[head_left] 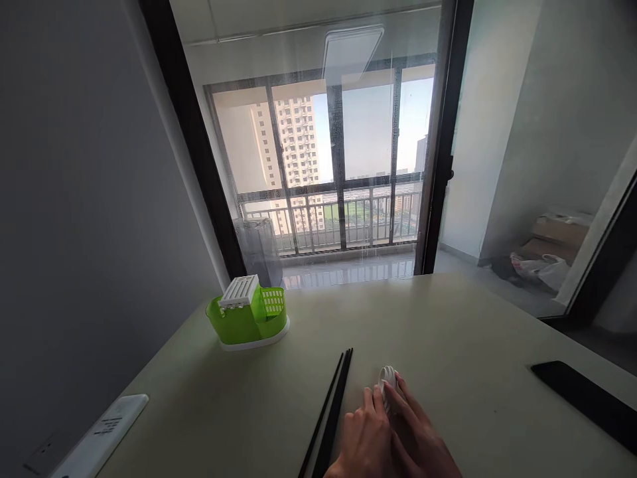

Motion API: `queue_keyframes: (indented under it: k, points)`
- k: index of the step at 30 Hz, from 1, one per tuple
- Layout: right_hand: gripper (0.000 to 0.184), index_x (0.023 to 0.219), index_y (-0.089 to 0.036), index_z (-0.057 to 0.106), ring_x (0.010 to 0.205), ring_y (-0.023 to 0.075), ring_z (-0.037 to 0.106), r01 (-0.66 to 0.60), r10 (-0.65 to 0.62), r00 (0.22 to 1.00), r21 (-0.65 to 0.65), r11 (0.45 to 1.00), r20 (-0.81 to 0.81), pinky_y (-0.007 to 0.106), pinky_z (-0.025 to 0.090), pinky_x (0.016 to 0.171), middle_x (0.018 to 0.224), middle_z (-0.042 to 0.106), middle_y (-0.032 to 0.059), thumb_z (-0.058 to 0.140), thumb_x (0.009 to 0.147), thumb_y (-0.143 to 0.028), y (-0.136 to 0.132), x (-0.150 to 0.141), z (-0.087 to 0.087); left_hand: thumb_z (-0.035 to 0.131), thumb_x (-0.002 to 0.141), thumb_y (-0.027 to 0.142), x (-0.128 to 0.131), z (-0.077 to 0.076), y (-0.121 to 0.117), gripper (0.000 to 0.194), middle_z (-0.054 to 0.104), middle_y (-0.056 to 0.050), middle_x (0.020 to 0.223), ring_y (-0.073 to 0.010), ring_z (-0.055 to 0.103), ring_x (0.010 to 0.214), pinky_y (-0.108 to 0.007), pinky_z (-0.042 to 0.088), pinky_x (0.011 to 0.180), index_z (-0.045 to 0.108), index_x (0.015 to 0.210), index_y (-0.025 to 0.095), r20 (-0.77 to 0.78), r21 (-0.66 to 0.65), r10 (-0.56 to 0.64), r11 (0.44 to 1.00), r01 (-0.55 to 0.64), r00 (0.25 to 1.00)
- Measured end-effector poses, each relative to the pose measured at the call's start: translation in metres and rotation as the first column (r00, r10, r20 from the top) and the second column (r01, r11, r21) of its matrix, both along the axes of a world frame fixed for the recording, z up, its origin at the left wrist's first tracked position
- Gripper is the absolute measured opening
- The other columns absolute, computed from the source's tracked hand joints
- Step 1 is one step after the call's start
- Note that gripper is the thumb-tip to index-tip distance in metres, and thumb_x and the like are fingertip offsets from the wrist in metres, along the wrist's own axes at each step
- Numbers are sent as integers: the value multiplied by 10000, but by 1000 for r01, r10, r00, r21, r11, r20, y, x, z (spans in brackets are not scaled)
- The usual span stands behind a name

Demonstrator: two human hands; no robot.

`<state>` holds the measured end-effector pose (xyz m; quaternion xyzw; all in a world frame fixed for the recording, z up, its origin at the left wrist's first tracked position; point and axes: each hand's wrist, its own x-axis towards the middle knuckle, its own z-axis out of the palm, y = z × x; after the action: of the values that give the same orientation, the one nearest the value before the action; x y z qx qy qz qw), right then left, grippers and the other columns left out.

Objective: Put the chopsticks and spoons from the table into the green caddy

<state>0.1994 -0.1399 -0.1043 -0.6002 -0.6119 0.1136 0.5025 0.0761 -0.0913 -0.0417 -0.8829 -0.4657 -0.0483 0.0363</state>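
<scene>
A small white bundle with rounded, nested rims [387, 376], spoons by its look, is on the table in front of me. My left hand [365, 431] grips its near left side with curled fingers. From the right, my right hand [421, 431] closes around it, its fingers along the side. The hands touch each other and cover the lower part of the bundle. Just left of them lie several black chopsticks [334, 405], one slightly apart from the others, their tips pointing away from me.
A green and white utensil caddy [249, 322] stands at the table's back left. A white power strip or similar flat white object [107, 431] lies at the left edge. On the right rests a long black flat object [587, 401]. Beyond the pale table [438, 332] is a glass door.
</scene>
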Motion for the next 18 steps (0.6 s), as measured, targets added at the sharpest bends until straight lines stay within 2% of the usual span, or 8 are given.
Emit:
queue_keyframes:
  k: [4,9,15,18]
  points:
    - [528,1501,-302,471,1450,268,407,-51,53,995,-21,998,86,362,476,1109,1654,300,52,517,975,-286,0,8,-4,540,910,64,1,-8,2,571,719,-157,1195,-214,745,788,-241,568,615,526,1466,195,-9,42,-49,998,49,999]
    - [536,1519,-279,445,1484,276,341,-65,69,990,-34,997,124,391,451,1131,1664,270,74,499,985,-272,0,12,-6,534,889,31,4,-12,2,549,739,-138,1124,-224,745,839,-253,605,632,556,1428,131,-25,50,-59,997,60,998]
    - [503,1490,-257,488,1487,276,339,-79,80,991,-12,997,108,401,433,1148,1678,226,83,454,990,-225,0,12,-3,503,891,25,5,-17,-1,532,724,-148,1151,-253,713,965,-280,615,645,573,1407,135,-10,101,-78,992,79,997]
    - [500,1474,-255,510,1487,287,336,-82,83,992,-9,997,98,413,432,1151,1681,215,81,473,976,-223,1,12,-4,480,914,53,5,-15,-2,491,712,-157,1184,-258,696,1000,-330,618,744,581,1391,116,-14,84,-94,992,95,995]
